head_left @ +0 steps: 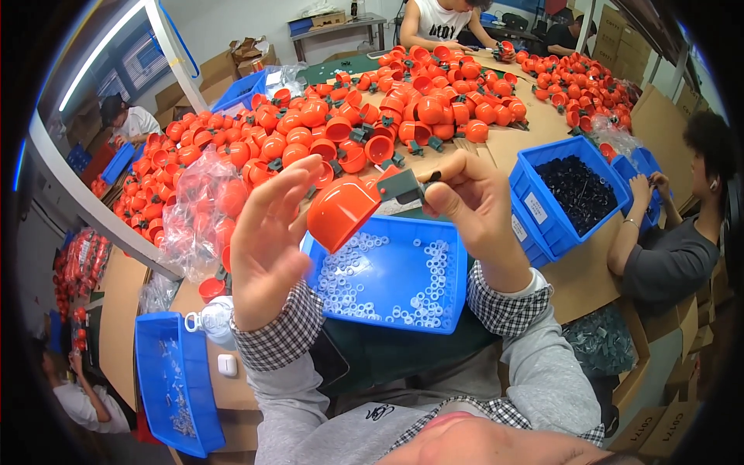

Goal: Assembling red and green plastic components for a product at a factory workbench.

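My right hand [474, 203] grips the dark green stem of an orange cup-shaped plastic part [342, 211], holding it up over a blue tray [457, 267] of small white rings. My left hand [267, 236] is raised beside the orange cup with fingers spread, its fingertips near the cup's rim; I cannot tell whether they touch it. Both forearms wear checked cuffs under grey sleeves.
A big heap of the same orange parts [372, 116] covers the cardboard-topped table. Bagged orange parts [203, 203] lie at the left. A blue bin of black pieces [577, 194] stands at the right, another blue bin [174, 380] at lower left. Other people sit around the table.
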A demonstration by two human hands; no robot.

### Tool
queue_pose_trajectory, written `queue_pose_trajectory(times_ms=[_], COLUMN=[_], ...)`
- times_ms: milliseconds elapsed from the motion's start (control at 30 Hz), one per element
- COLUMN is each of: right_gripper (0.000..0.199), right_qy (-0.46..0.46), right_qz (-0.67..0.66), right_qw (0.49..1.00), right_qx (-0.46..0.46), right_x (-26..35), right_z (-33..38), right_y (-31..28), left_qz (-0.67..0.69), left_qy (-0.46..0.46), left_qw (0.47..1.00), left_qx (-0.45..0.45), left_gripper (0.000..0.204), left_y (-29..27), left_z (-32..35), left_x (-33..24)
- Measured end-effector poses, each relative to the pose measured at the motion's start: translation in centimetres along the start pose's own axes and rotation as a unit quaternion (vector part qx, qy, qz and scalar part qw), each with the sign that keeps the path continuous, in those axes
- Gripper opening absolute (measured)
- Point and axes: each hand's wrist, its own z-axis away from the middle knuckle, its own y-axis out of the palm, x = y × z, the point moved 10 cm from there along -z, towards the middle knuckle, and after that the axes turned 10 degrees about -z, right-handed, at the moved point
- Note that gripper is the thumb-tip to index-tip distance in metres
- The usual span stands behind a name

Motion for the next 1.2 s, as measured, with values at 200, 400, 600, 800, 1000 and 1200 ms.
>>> queue_pose_trajectory(times_ms=[200,400,600,800,1000,1200], right_gripper=[0.018,0.019,0.018,0.016,0.014,0.015], right_qy=[-0.172,0.004,-0.110,-0.107,0.079,-0.207], right_qz=[0.205,-0.003,0.019,0.113,-0.093,0.189], right_qw=[0.963,1.000,0.994,0.988,0.992,0.958], right_qx=[0.033,0.008,-0.017,0.025,0.035,0.051], right_x=[2.0,-0.7,1.3,1.1,-2.0,2.2], right_z=[1.0,-0.4,0.4,0.5,-0.1,1.2], right_y=[1.6,-0.6,0.9,1.3,1.0,2.3], left_qz=[-0.006,-0.108,0.112,-0.006,0.032,0.016], left_qy=[-0.349,-0.039,-0.180,-0.186,0.108,-0.346], left_qw=[0.936,0.993,0.972,0.982,0.990,0.936], left_qx=[0.043,-0.015,-0.100,-0.038,0.085,0.057], left_gripper=[0.048,0.045,0.048,0.039,0.037,0.043], left_y=[0.1,0.4,-1.7,1.0,2.4,0.5], left_z=[2.7,-0.1,0.7,0.4,0.2,2.3], left_x=[7.1,0.3,3.1,2.9,-2.7,6.5])
